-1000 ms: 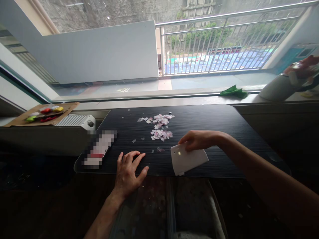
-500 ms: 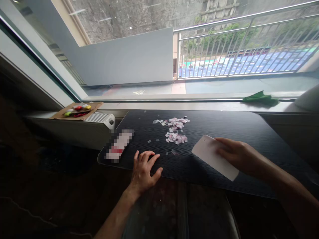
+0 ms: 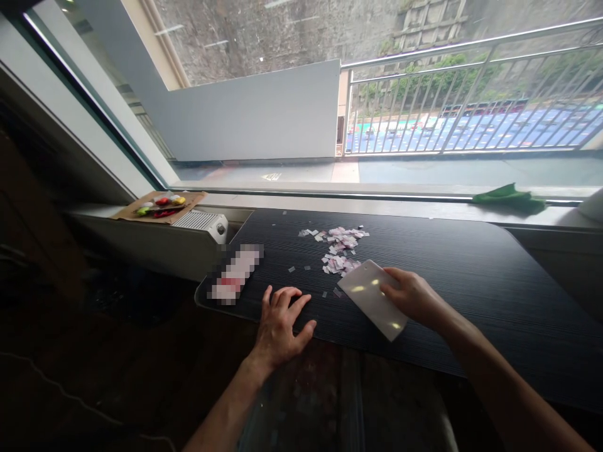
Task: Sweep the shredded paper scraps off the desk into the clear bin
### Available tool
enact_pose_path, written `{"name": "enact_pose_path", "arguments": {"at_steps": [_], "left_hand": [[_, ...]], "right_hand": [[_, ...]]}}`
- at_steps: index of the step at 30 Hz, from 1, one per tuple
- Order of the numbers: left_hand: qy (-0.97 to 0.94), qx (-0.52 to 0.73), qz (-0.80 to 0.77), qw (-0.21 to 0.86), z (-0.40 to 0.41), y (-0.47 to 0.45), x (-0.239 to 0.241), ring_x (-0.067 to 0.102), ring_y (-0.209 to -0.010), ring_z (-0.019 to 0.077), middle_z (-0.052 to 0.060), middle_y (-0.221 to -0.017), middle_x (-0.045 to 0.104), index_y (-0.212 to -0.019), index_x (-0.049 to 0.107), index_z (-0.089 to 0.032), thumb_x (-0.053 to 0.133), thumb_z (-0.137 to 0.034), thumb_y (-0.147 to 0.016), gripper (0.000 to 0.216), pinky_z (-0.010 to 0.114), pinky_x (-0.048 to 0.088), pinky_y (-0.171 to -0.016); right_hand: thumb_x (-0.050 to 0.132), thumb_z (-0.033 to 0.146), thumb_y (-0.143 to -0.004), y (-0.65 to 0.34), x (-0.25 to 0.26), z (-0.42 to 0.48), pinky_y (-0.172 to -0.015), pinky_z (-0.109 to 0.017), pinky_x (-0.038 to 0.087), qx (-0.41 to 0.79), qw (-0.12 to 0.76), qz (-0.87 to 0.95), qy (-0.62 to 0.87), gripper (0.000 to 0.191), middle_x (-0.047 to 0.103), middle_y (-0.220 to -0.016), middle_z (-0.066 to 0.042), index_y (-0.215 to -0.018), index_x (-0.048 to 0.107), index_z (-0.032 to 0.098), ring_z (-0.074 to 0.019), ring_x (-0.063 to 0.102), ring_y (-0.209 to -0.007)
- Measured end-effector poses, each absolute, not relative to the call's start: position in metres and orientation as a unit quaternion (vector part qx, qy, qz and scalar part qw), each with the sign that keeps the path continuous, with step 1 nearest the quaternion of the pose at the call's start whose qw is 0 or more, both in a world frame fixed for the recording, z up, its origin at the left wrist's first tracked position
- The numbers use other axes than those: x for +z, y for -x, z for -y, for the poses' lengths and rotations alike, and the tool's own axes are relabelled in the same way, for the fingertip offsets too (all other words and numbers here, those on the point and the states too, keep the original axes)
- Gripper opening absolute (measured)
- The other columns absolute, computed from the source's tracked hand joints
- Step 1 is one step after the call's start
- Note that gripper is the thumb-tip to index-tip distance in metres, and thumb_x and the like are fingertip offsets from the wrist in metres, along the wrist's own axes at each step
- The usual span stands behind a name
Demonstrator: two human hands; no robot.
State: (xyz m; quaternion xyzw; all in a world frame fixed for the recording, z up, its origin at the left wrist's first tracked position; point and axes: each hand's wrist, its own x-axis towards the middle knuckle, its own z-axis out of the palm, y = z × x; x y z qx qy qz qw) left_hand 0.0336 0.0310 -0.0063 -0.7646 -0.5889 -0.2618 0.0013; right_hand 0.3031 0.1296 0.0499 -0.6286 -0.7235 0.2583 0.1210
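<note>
Two loose clusters of paper scraps (image 3: 340, 250) lie toward the far middle of the black counter (image 3: 471, 263), and the right hand (image 3: 411, 295) is the nearer of the two hands to them. Its grip is closed on a white card (image 3: 372, 297), pinched at the card's right side. The card's long axis runs from far-left to near-right, slanting toward the near edge, and its far-left corner sits just beside the nearer cluster, perhaps touching its edge. So the scraps lie up and to the left of the grip, along the line of the card. The left hand (image 3: 282, 326) rests flat at the near edge, fingers spread, holding nothing, with a few stray scraps just beyond its fingertips.
</note>
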Motion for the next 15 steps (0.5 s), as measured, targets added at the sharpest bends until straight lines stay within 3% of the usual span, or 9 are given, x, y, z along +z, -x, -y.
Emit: {"name": "enact_pose_path", "arguments": {"at_steps": [15], "left_hand": [[0.764,-0.253,0.593,-0.009,-0.031,-0.034,-0.005,0.055,-0.117,0.0293,0.01,-0.117,0.062,-0.122,0.065,-0.02,0.059,-0.032,-0.083,0.041,0.064,0.022,-0.116]], "right_hand": [[0.052,0.021,-0.073,-0.282,0.053,-0.115,-0.056,-0.028,0.046,0.419,0.119,0.717,0.544,0.029,0.072,-0.076,-0.007,-0.09,0.073,0.01,-0.0211,0.064,-0.067]]}}
